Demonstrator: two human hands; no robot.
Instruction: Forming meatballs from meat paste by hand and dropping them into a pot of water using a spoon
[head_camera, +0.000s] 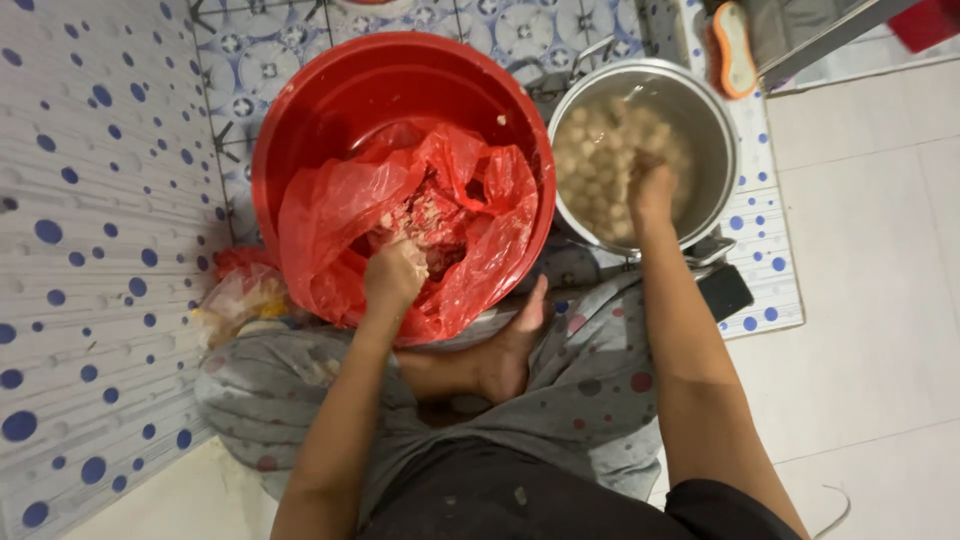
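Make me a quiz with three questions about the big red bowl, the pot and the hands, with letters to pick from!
1. Where is the right hand?
A. over the metal pot
B. on the floor
C. inside the red basin

2. What colour is the plastic bag in the basin?
A. blue
B. red
C. green

3. What is in the pot?
A. nothing
B. folded cloth
C. many pale round balls in liquid

Answers:
1 A, the right hand reaches over the pot's rim.
2 B, the bag is red like the basin, and the left hand rests in the pink mix inside it.
3 C, small pale balls fill the pot.
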